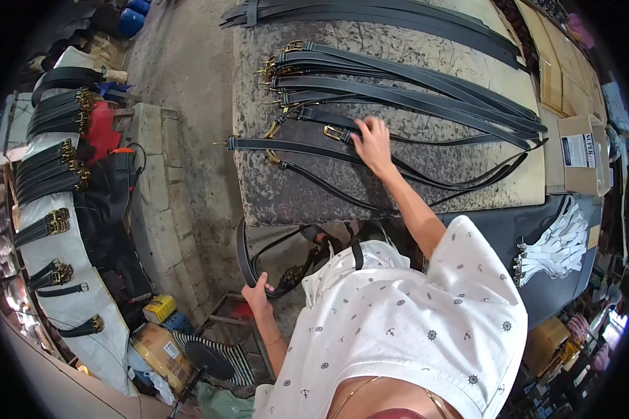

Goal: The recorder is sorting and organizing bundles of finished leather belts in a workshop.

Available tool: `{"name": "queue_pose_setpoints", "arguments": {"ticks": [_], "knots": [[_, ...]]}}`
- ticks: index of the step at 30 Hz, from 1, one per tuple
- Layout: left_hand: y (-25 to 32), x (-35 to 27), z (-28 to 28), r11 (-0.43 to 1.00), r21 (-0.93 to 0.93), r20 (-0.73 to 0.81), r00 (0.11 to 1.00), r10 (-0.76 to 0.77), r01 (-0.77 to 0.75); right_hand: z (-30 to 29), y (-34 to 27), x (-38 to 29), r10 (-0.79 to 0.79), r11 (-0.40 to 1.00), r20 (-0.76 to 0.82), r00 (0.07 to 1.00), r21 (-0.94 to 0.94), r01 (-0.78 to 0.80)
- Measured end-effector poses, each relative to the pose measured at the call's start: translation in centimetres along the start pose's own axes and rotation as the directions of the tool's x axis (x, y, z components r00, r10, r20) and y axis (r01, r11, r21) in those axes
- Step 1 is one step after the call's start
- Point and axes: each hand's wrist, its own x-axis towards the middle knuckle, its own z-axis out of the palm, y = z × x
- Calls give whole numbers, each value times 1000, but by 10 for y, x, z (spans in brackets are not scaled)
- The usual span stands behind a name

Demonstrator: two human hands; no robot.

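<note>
My right hand [372,144] is on a black leather belt beside its brass buckle [333,133], over the worn work table [304,201]; its fingers bend at the strap, and whether they grip it is unclear. Below the table's left front corner, my left hand [261,293] is closed round looped black belts [246,256] that hang in a curve. One black belt with pale edge stitching [293,146] lies across the table in front of my right hand. Behind it lies a pile of black belts [398,86] with brass buckles at their left ends.
Black leather straps [388,13] lie bundled at the table's far edge. An open cardboard box [584,178] stands at right, near white straps [553,246] on a dark surface. Buckled belts [50,167] line a bench at left. A round-seated stool [209,359] stands at lower left.
</note>
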Motion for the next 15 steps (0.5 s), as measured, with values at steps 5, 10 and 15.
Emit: {"name": "queue_pose_setpoints", "arguments": {"ticks": [5,10,15], "knots": [[7,1,9,997,-56,48,997,62,-59,72,-2,52,-119,985,262,958,-91,148],[-17,-10,-2,996,-82,-31,999,37,-40,82,-12,94,-293,845,532,794,533,-45],[-1,-17,19,997,-64,-14,999,44,-44,117,13,146,-416,637,824,384,566,-524]]}}
